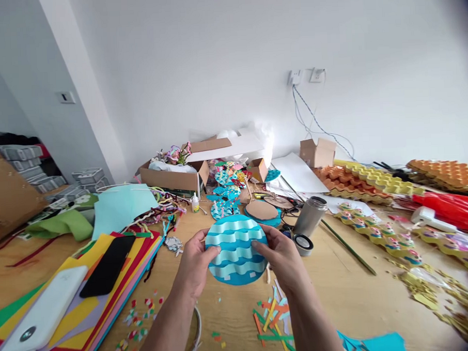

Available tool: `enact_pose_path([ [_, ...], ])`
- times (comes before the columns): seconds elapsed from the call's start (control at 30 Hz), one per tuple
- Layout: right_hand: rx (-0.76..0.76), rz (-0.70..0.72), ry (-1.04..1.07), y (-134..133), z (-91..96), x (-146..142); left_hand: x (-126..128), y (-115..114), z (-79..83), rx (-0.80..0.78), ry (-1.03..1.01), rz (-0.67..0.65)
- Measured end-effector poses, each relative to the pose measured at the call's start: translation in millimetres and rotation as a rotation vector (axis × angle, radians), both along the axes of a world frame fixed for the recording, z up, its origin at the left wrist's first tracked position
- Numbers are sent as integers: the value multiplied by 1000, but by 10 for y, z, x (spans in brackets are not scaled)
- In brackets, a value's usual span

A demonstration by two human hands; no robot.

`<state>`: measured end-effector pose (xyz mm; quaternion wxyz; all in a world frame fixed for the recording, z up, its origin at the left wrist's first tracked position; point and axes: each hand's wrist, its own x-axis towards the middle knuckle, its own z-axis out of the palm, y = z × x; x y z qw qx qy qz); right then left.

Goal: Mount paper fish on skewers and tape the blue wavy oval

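Observation:
Between my two hands is a round blue paper disc (238,275) with wavy pale-blue paper strips standing across it. My left hand (194,262) pinches its left edge, thumb on the front face. On the opposite edge my right hand (281,253) grips in the same way, its thumb over a strip. Two small whitish squares show near the disc's lower edge. The disc is held above the wooden table, its face tilted towards me. Below it lie several cut paper strips (272,318) in orange, green and yellow.
Coloured paper sheets (103,305) carry a black phone (108,266) and a white power bank (44,313) on the left. A steel thermos (311,217) stands beyond my right hand, its lid (302,243) beside it. Painted egg-carton pieces (380,234) lie at right.

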<state>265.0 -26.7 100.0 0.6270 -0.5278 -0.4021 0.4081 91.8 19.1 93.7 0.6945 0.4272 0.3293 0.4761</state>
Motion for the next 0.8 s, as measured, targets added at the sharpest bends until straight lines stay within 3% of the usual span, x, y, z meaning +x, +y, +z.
enact_pose_path([
  [0.43,-21,4,24,-1,36,-20,-66,53,-20,-15,-22,-94],
  [0.8,-35,-7,-1,7,8,-17,-59,58,-30,6,2,-92],
])
